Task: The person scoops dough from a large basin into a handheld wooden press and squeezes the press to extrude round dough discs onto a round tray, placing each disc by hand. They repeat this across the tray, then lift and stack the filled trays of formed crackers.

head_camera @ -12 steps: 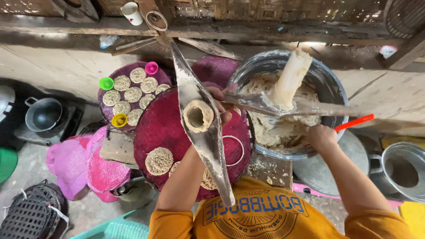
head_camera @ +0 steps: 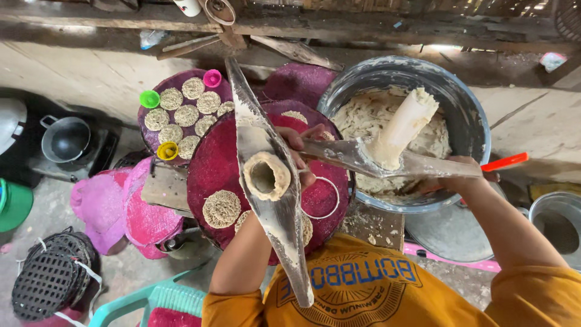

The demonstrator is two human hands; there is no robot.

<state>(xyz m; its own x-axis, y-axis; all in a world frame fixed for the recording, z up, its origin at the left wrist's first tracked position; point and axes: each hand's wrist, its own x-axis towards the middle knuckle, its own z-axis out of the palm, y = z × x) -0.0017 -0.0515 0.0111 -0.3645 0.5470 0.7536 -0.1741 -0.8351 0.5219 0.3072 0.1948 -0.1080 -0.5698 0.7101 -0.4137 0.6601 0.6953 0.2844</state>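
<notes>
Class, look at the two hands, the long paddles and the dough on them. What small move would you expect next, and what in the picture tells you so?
Probably the right hand slides its flat paddle toward the ring of dough on the long paddle that the left hand steadies. The blade already carries a tall lump of dough from the metal basin, and the ring's centre looks hollow.

Left hand [head_camera: 301,151] mostly behind the long wooden paddle [head_camera: 266,175]; fingers' grip unclear.
</notes>
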